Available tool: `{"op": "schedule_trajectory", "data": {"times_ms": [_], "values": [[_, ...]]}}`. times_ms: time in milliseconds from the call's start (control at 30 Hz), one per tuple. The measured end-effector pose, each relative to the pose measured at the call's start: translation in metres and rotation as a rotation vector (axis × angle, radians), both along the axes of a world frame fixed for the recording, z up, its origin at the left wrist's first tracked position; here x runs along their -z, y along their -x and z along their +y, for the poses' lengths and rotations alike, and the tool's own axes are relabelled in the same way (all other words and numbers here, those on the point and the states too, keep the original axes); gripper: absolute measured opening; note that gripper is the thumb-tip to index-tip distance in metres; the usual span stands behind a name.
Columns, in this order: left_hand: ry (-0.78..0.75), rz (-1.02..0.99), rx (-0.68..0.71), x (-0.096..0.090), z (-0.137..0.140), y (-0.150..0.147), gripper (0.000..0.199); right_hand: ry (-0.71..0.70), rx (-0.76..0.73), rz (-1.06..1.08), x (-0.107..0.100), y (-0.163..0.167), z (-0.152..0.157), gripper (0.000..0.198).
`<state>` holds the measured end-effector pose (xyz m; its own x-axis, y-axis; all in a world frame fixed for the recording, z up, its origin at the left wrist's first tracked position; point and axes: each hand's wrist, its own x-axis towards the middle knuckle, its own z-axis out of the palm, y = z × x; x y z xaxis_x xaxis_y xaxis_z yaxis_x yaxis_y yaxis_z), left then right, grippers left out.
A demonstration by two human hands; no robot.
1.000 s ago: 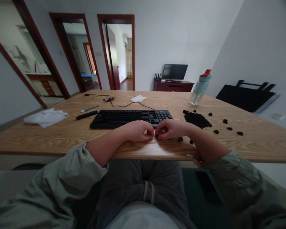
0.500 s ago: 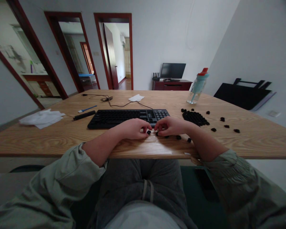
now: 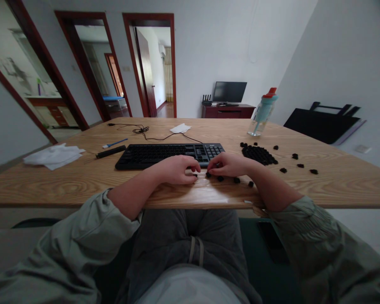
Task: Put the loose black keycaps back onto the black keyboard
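Note:
My left hand (image 3: 179, 169) rests at the near side of the keyboard, thumb and fingers curled around a small black keycap (image 3: 195, 175), which the thumb partly hides. Just to its right, my right hand (image 3: 229, 164) pinches another black keycap between thumb and fingertips at the table surface. Several loose keycaps (image 3: 237, 180) lie in a row under and beside my right wrist. The black keyboard (image 3: 155, 156) lies flat beyond both hands, its right end partly behind them. A dense cluster of black keycaps (image 3: 260, 155) sits to the right of my right hand.
Scattered keycaps (image 3: 300, 166) lie farther right. A water bottle (image 3: 262, 114) stands behind the cluster. At the left are crumpled white tissues (image 3: 53, 156), a black stick-like object (image 3: 110, 152) and a blue brush (image 3: 114, 143). The cable (image 3: 158, 138) runs behind the keyboard near another tissue (image 3: 180, 128).
My right fingers have closed further around the keycap. My left fingers have shifted slightly, and the keycap there is now more covered by the thumb. The whole view has tipped slightly.

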<state>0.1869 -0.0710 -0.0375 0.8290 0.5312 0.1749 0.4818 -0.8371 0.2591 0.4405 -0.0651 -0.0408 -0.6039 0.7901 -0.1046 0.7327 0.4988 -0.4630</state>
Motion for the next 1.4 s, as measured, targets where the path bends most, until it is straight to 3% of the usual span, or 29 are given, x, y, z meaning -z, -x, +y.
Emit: {"op": "schedule_trajectory", "data": {"times_ms": [233,533,733,833,933,1133,1400], "values": [[0.070,0.062,0.130,0.001,0.004,0.000,0.035,-0.028,-0.002,0.086,-0.003,0.000,-0.003,0.030],[0.109,0.128,-0.078,-0.005,0.007,0.008,0.029,-0.109,0.013,-0.035,-0.005,0.011,-0.007,0.029],[0.160,0.114,-0.159,-0.005,0.014,0.012,0.028,-0.307,0.007,0.013,-0.010,0.015,0.015,0.019],[0.158,0.103,-0.159,-0.003,0.015,0.012,0.028,-0.469,0.098,0.069,-0.004,0.016,0.032,0.020],[0.149,0.096,-0.158,-0.002,0.015,0.012,0.028,-0.574,0.057,0.081,0.008,0.016,0.046,0.019],[0.126,0.103,-0.162,-0.003,0.012,0.011,0.026,-0.613,-0.048,0.050,0.023,0.016,0.051,0.020],[0.146,0.100,-0.158,-0.007,0.008,0.010,0.023,-0.590,0.022,0.028,0.023,0.015,0.047,0.027]]}}
